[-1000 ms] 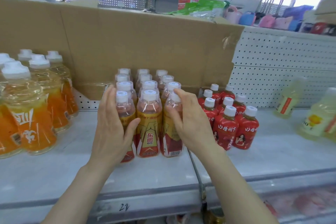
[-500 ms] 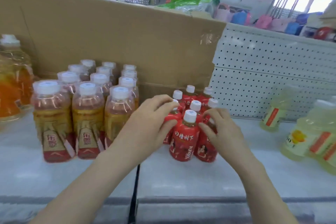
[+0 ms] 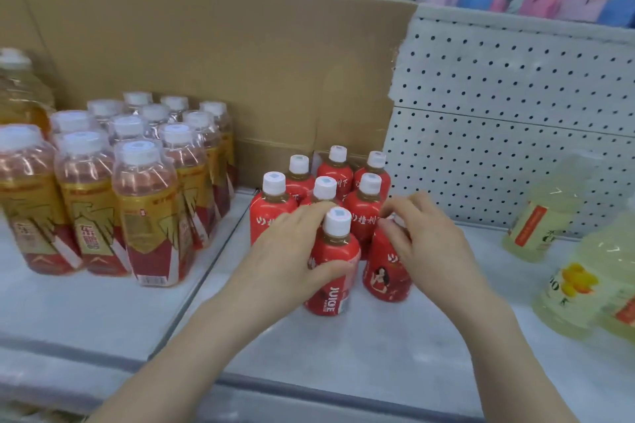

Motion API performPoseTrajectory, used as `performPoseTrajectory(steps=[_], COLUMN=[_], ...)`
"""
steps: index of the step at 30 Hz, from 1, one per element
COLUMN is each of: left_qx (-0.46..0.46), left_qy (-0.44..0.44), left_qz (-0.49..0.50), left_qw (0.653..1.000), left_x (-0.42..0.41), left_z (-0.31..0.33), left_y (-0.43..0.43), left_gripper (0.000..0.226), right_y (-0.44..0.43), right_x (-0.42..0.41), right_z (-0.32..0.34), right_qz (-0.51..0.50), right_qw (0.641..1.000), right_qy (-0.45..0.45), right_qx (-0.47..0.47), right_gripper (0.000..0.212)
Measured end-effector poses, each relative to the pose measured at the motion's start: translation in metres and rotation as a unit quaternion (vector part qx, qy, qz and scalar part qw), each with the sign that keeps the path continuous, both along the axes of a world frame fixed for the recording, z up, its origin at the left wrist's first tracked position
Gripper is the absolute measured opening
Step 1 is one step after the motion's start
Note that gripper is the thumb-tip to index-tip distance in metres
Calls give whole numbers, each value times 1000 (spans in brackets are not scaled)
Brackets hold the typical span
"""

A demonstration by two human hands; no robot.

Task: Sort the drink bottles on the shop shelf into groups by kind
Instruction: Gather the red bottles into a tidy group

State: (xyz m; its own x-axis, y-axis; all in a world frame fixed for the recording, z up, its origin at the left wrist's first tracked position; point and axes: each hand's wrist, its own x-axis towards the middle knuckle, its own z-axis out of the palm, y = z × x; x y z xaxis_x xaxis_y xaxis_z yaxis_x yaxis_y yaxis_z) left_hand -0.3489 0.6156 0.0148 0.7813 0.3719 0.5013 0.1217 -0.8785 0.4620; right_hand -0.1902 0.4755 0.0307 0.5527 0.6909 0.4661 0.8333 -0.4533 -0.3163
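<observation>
A cluster of small red juice bottles point(image 3: 335, 178) with white caps stands on the shelf point(image 3: 378, 354) against the cardboard. My left hand point(image 3: 292, 251) wraps around the front red bottle point(image 3: 331, 282), thumb across its label. Over the cap and shoulder of the neighbouring front red bottle point(image 3: 386, 271), my right hand point(image 3: 426, 237) has closed, hiding the cap. To the left stands a block of gold-and-red labelled bottles point(image 3: 147, 203) in rows. Pale yellow bottles point(image 3: 591, 288) sit at the right.
A cardboard sheet point(image 3: 240, 55) backs the left part of the shelf; white pegboard point(image 3: 515, 120) backs the right. A large orange-yellow bottle point(image 3: 20, 93) shows at the far left. A seam point(image 3: 202, 271) divides two shelf panels. Bags and goods lie beyond the shelf top.
Both hands left the gold-and-red bottles and moved right to the red juice bottles. My view turned right and closer. The hands now grip the two front red bottles.
</observation>
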Motion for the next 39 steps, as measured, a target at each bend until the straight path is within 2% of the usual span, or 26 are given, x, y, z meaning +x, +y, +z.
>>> performPoseTrajectory(steps=[5, 9, 11, 13, 15, 19, 22, 28, 34, 39], left_qx=[1, 52, 63, 43, 13, 42, 26, 27, 63, 76], left_qy=[30, -36, 36, 141, 186, 180, 179, 186, 176, 194], left_qz=[-46, 65, 119, 138, 135, 120, 89, 35, 43, 40], left_qw=[998, 996, 990, 979, 973, 976, 979, 982, 982, 977], left_x=[9, 28, 45, 60, 68, 74, 82, 109, 115, 112], left_z=[25, 56, 64, 65, 67, 73, 75, 76, 73, 76], left_y=[-2, 39, 65, 84, 90, 90, 86, 74, 67, 67], left_gripper=[41, 35, 36, 40, 40, 37, 38, 39, 41, 43], right_y=[-11, 9, 30, 49, 60, 58, 53, 53, 56, 57], right_x=[6, 24, 32, 38, 46, 63, 74, 83, 85, 82], right_z=[25, 56, 64, 65, 64, 59, 57, 54, 48, 43], right_qz=[47, 23, 46, 63, 58, -3, -27, -19, -4, -5], right_qw=[995, 997, 992, 983, 982, 989, 991, 989, 993, 993], right_qy=[50, 75, 108, 138, 144, 99, 106, 136, 115, 115], right_qx=[-71, -7, -37, -105, -112, -108, -82, -45, -32, -21], right_gripper=[23, 18, 20, 33, 33, 23, 22, 27, 22, 27])
